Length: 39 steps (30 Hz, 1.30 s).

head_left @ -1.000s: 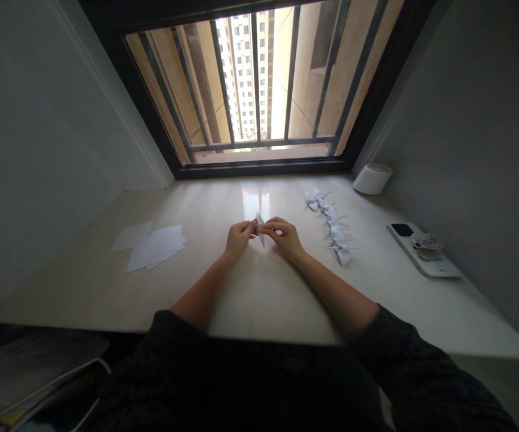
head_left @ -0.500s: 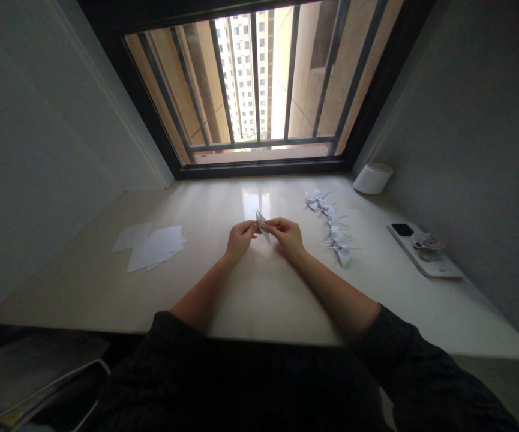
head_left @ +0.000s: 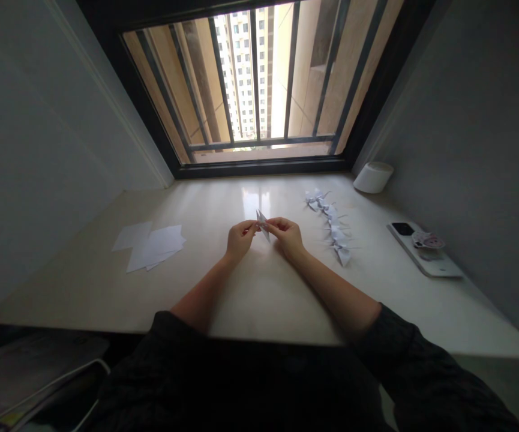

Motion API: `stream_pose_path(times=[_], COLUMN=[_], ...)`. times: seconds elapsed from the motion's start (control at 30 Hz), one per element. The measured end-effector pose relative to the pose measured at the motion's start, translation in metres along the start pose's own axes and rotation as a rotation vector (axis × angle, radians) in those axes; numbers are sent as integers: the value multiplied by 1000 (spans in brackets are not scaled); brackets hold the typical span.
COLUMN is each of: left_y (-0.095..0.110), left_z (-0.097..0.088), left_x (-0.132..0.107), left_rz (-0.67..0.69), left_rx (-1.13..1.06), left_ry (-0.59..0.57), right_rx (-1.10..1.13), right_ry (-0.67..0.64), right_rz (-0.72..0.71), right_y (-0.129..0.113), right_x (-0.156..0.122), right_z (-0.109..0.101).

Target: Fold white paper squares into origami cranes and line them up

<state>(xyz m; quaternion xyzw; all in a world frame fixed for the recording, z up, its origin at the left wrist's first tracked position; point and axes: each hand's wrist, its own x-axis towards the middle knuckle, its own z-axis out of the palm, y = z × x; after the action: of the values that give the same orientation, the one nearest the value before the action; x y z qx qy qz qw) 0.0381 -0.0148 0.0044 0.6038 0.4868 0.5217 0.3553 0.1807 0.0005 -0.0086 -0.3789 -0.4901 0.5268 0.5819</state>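
Note:
Between my two hands, above the middle of the pale sill, is a small folded piece of white paper (head_left: 265,231) with pointed ends. My left hand (head_left: 240,237) pinches it from the left, thumb and fingers together. From the right, my right hand (head_left: 288,234) grips it the same way. The fingers cover the paper's middle, so its exact folds cannot be made out. To the right of my hands, several folded white paper cranes (head_left: 340,231) lie in a slanting row. Several flat white paper sheets (head_left: 162,245) lie overlapping on the left.
A phone (head_left: 421,255) with a round grip on its back lies at the right of the sill (head_left: 259,300). Behind it, a white roll (head_left: 373,177) stands by the right wall. The barred window (head_left: 259,171) closes off the back.
The folded paper between my fingers has turned slightly, and its points look a little more apart. My hands stay almost where they were.

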Motion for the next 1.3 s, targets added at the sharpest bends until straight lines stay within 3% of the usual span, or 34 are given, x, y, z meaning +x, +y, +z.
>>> stream_pose_path(times=[0.17, 0.43, 0.73, 1.0, 1.3], left_y=[-1, 6, 10, 9, 8], left_z=[0, -2, 3, 1, 2], left_x=[0, -1, -2, -1, -1], left_rz=[-5, 20, -134, -113, -144], left_rx=[-1, 67, -36, -22, -76], left_ry=[-6, -11, 67, 158, 115], right_rx=[32, 43, -61, -70, -119], right_ry=[13, -108, -81, -142, -169], right_rz=[-35, 12, 11, 10, -9], right_y=[2, -6, -5, -4, 1], right_x=[2, -2, -2, 0, 2], right_z=[-1, 1, 1, 3, 1])
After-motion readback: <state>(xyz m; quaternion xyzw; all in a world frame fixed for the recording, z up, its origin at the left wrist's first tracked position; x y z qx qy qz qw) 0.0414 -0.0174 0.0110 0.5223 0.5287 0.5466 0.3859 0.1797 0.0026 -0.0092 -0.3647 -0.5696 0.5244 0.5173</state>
